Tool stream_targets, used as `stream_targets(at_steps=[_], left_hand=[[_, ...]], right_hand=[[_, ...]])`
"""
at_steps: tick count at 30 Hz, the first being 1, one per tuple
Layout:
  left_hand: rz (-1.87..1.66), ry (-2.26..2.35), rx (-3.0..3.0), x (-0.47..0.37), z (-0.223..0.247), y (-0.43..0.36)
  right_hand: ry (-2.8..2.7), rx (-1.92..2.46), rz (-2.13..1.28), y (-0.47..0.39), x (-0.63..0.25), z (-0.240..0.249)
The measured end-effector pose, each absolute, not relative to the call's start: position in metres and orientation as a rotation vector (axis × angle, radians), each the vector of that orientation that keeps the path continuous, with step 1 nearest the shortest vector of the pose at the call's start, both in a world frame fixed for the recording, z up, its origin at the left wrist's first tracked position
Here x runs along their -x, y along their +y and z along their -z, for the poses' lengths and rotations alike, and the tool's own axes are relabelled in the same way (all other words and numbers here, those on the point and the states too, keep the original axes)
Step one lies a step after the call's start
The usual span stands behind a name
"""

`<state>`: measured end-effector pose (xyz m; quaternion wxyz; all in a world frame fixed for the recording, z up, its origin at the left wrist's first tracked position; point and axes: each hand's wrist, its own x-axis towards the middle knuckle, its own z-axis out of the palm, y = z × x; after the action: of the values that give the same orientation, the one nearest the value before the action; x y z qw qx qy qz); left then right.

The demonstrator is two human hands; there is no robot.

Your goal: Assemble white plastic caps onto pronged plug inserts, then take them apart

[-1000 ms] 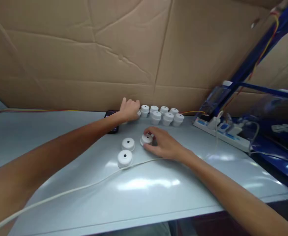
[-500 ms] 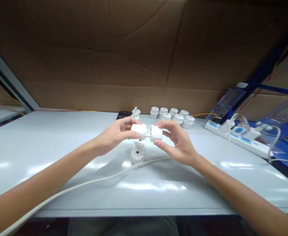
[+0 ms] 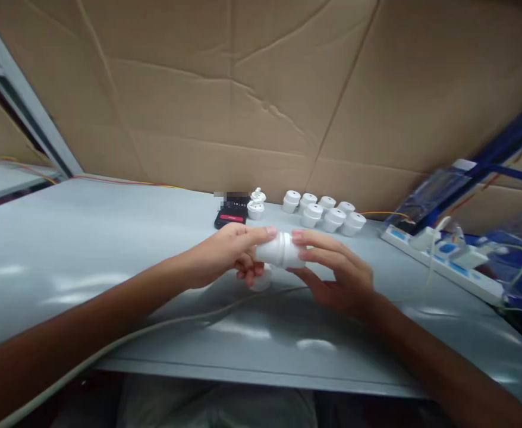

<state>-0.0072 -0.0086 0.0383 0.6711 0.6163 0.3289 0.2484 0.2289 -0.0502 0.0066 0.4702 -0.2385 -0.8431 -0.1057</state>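
Observation:
Above the middle of the grey table [image 3: 154, 229], two white cylindrical parts meet end to end with a thin seam between them. My left hand [image 3: 232, 252] is closed round the left part [image 3: 267, 252], thumb on top and fingers curled below. On the right part [image 3: 293, 252], the fingers of my right hand [image 3: 332, 264] press from above and the thumb from beneath. Another white round piece [image 3: 261, 279] stands on the table just below, partly hidden by my left fingers.
Several white capped cylinders [image 3: 333, 220] stand at the back, right of centre. Left of them are a black phone [image 3: 232, 215] and small white pieces [image 3: 255, 208]. A power strip [image 3: 448, 261] lies at right. A white cable [image 3: 172, 324] crosses the front.
The two white parts, apart with prongs showing between them before, now touch. My right fingers have shifted further over the right part. The view has tilted, showing more of the phone.

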Motion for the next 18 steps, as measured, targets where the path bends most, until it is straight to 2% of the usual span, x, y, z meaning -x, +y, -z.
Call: stream_targets(at_steps=[5,9,11,14,18], left_hand=[[-0.425,0.778,-1.321,0.009,-0.039,-0.009],[-0.459,0.791,-1.386,0.010,-0.040,-0.010],[-0.521,0.755,-1.505,0.010,-0.040,-0.012],[-0.714,0.741,-1.888,0.009,-0.034,-0.016],[-1.044,0.629,-2.552,0.009,-0.018,-0.015]], right_hand=[[-2.172,0.527,0.364,-0.053,-0.236,-0.002],[-2.112,0.604,0.227,-0.056,-0.232,-0.007],[-1.963,0.772,-0.013,-0.057,-0.227,-0.011],[-1.676,1.060,-0.620,-0.055,-0.219,-0.015],[-1.381,1.121,-1.261,-0.050,-0.215,-0.015]])
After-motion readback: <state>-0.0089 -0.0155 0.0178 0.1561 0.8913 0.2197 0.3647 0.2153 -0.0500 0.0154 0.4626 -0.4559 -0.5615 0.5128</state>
